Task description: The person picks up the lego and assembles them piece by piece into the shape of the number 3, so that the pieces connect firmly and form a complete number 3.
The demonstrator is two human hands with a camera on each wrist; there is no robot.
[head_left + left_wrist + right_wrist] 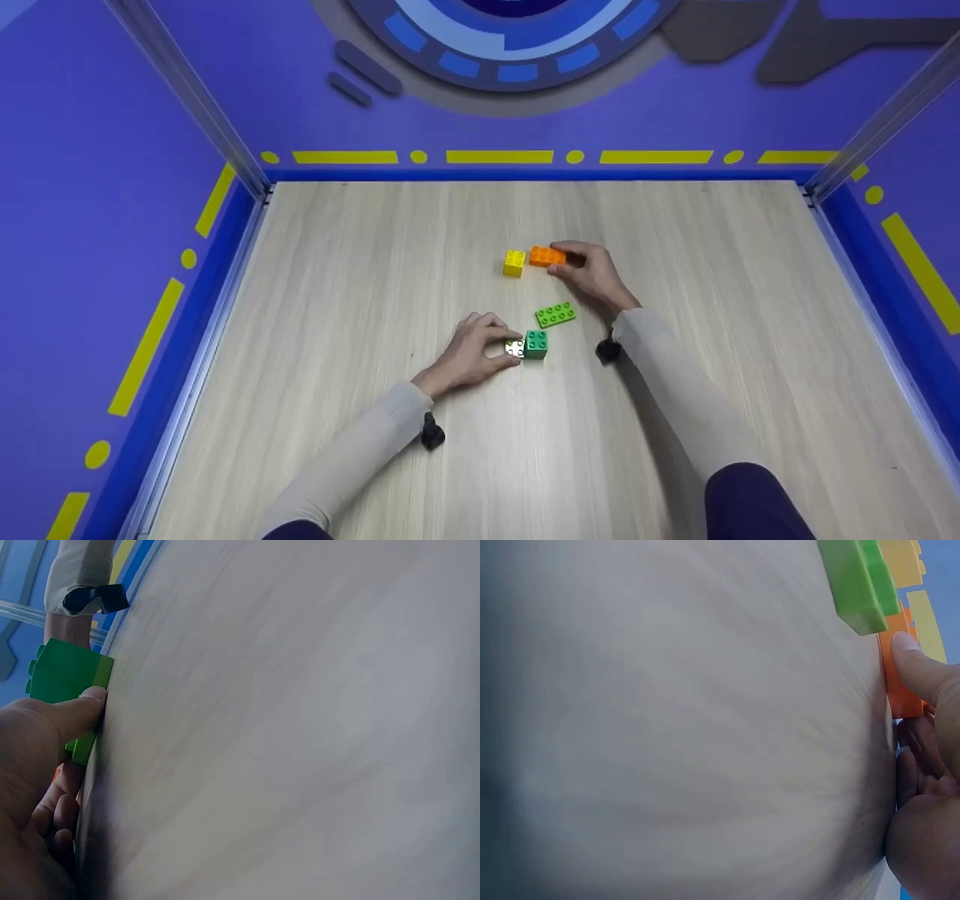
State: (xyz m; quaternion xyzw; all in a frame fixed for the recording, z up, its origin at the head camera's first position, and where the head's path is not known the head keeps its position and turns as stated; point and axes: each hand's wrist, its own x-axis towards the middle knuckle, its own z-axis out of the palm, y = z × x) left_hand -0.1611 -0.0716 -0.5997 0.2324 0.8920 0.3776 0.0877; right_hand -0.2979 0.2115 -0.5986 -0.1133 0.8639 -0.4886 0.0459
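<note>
Wood top: pale table [337, 300], blue rim, purple walls with yellow dashes around.
Left hand [469, 358]: fingers curled, thumb and fingertips pinching white brick [514, 348] on the table; thumb [71, 714] against green block in the wrist view.
White brick: small, studs up, touching dark green brick [536, 343] on its right side.
Dark green brick: square, flat on table, centre front, just below lime plate.
Lime plate [556, 314]: flat, six studs showing, lying free between the two hands; no hand on it.
Right hand [592, 271]: fingers curled round right end of orange brick [547, 256]; thumb [922, 671] pressed on its side in the wrist view.
Orange brick: on table, centre, beyond lime plate; left end just beside yellow brick [514, 263], contact not resolvable.
Yellow brick: square, studs up, untouched by hands.
Sleeves: light, long; black wrist straps [432, 433] under both forearms.
Wrist views: heavily blurred, table fills most of frame.
</note>
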